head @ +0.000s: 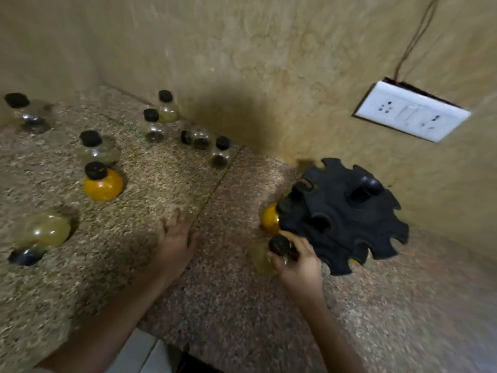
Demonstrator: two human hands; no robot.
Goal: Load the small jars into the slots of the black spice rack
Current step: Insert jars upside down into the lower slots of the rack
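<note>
The black spice rack (347, 219), round with notched slots around its edge, stands at the right near the wall. An orange-filled jar (270, 219) sits in a slot on its left side. My right hand (298, 261) grips a pale jar (262, 258) by its black-capped neck, just at the rack's lower left edge. My left hand (176, 243) rests flat on the counter, fingers spread, holding nothing. Several more black-capped jars lie and stand on the left: an orange one (103, 185), a pale tipped one (44, 232), and clear ones (153, 127) farther back.
The speckled stone counter (215, 292) ends in a front edge at the bottom. A tan wall runs behind, carrying a white socket plate (411, 114) with a wire above the rack. A seam crosses the counter between my hands.
</note>
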